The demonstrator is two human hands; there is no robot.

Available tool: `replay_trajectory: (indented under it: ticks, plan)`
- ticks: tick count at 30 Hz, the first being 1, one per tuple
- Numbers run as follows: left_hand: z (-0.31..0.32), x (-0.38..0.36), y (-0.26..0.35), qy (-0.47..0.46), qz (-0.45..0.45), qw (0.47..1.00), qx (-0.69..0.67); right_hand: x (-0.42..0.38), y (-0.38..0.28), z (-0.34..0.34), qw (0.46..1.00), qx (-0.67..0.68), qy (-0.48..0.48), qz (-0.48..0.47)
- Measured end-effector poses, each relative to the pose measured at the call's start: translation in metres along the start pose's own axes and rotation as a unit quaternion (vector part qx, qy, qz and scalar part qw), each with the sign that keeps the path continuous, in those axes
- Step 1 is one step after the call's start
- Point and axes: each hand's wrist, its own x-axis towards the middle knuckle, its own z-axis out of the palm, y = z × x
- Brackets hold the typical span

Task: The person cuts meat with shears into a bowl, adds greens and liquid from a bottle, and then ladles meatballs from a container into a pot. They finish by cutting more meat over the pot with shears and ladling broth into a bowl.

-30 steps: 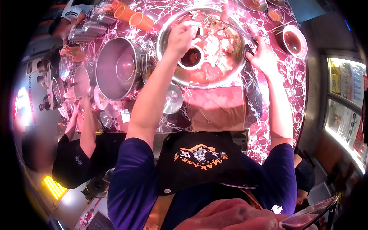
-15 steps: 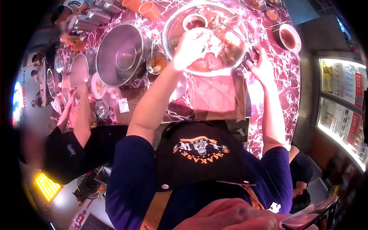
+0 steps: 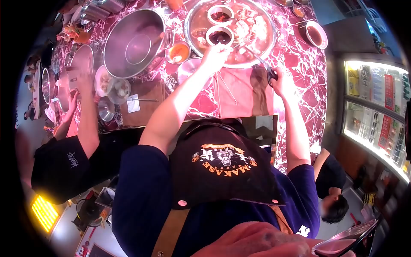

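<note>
My right hand (image 3: 283, 81) is closed around the black handles of a pair of scissors (image 3: 271, 74). The scissors' metal blades point up and left over the near right rim of a wide metal bowl (image 3: 187, 32) of meat pieces in liquid. My left hand (image 3: 217, 55) is closed, its bright fingertips bunched by the near side of a small white cup of dark sauce (image 3: 220, 36); glare hides what they grip. A second white cup with red bits in sauce (image 3: 220, 15) sits just beyond, also within the wide bowl.
A large empty-looking steel pot (image 3: 138, 48) stands left, beside a small bowl of orange sauce (image 3: 179, 52). At right is a white-rimmed bowl of brown sauce (image 3: 316, 35). A brown board (image 3: 239, 94) lies nearest me. Another person's hand (image 3: 73, 95) works at far left.
My left hand has drawn back from over the meat toward the near sauce cup, revealing both cups. The scissors stay in my right hand, which has shifted slightly nearer. The whole view has tilted.
</note>
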Motion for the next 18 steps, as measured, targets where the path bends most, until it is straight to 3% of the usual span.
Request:
replay_trajectory:
  ticks: [4,7,9,10,11,13,15,18]
  plan:
    - [-0.011,-0.017,0.000,0.019,0.011,1.000,0.002,-0.034,0.015,-0.008,1.000,-0.013,0.013,-0.018]
    - [-0.028,-0.046,0.016,0.007,0.021,1.000,-0.019,-0.058,-0.016,-0.028,0.999,-0.026,0.029,-0.017]
    - [-0.040,-0.069,0.019,0.012,-0.013,0.994,-0.106,-0.062,-0.028,-0.022,0.996,-0.039,0.052,-0.063]
    - [-0.045,-0.083,0.027,0.030,-0.011,0.996,-0.088,-0.062,-0.039,-0.015,0.994,-0.009,0.064,-0.087]
    - [-0.052,-0.091,0.020,0.038,-0.011,0.995,-0.087,-0.065,-0.057,-0.013,0.995,-0.042,0.031,-0.087]
    - [-0.065,-0.108,0.001,0.051,0.046,0.995,-0.073,-0.063,-0.067,0.015,0.994,0.048,-0.006,-0.098]
    - [-0.075,-0.140,0.001,0.046,-0.009,0.992,-0.117,-0.065,-0.079,0.046,0.991,0.093,-0.039,-0.089]
    - [-0.089,-0.163,-0.038,0.065,0.034,0.991,-0.116,-0.076,-0.092,0.092,0.982,0.162,-0.060,-0.075]
